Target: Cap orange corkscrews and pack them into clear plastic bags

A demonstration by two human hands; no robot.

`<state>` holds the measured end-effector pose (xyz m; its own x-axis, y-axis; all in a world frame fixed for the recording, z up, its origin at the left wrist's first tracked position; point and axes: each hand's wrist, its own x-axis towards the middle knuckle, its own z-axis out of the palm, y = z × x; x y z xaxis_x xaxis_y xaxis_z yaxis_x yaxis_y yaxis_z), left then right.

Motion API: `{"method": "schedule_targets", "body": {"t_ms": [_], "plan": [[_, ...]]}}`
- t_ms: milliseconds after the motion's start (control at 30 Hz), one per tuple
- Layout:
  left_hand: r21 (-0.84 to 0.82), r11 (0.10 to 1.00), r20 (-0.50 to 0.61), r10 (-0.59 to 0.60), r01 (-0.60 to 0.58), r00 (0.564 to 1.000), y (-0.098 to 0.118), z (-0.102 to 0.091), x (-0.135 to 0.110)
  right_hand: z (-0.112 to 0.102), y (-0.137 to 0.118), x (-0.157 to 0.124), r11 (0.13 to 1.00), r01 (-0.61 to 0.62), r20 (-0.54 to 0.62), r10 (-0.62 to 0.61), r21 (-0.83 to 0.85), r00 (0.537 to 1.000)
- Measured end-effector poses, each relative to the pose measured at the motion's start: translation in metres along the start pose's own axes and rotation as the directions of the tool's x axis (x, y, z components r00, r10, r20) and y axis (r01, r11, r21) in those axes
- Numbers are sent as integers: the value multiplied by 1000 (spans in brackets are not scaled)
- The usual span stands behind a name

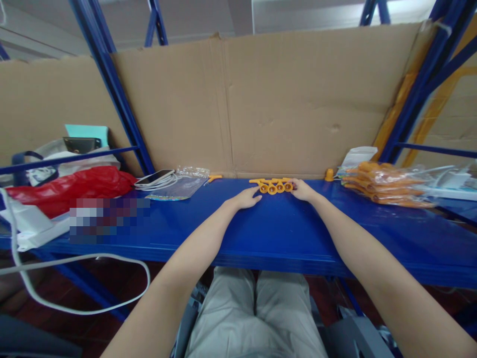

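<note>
Several orange plastic pieces (276, 188) with round, ring-like ends stand side by side in a row on the blue shelf, their round ends facing me. Thin stems reach out behind them; what kind of object they are is too small to tell. At the left end of the row is my left hand (246, 198), thumb and forefinger apart, the fingertips close to the leftmost piece. My right hand (303, 190) has its fingers closed on the rightmost orange piece, partly covering it.
Bagged orange pieces (387, 184) lie at the right, near a small orange cap (329, 174). To the left are a clear plastic bag (182, 185), a phone (156, 176) with a white cable, a red bag (82, 186) and a power strip (48, 231). A cardboard wall (283, 104) stands behind.
</note>
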<state>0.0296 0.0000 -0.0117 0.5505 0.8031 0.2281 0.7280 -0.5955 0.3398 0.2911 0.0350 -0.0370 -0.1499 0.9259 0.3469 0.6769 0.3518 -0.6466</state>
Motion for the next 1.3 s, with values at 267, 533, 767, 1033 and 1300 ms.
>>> {"method": "schedule_targets", "body": {"t_ms": [267,533,767,1033,1300], "plan": [[94,994,43,-54,50,998,-4,9,6,-5,-33,-16,971,-23,41,34,-237,999],[196,970,137,-175,146,975,13,2,-2,-9,-47,-24,835,-123,102,209,-536,973],[196,970,157,-178,146,971,15,-4,-4,-14,-49,-21,754,-80,204,276,-652,939],[228,962,160,-186,147,969,14,-8,-5,-17,-56,-24,744,-73,221,289,-664,932],[301,937,175,-237,177,956,4,-15,-7,-18,-53,-23,740,-64,219,279,-670,935]]}}
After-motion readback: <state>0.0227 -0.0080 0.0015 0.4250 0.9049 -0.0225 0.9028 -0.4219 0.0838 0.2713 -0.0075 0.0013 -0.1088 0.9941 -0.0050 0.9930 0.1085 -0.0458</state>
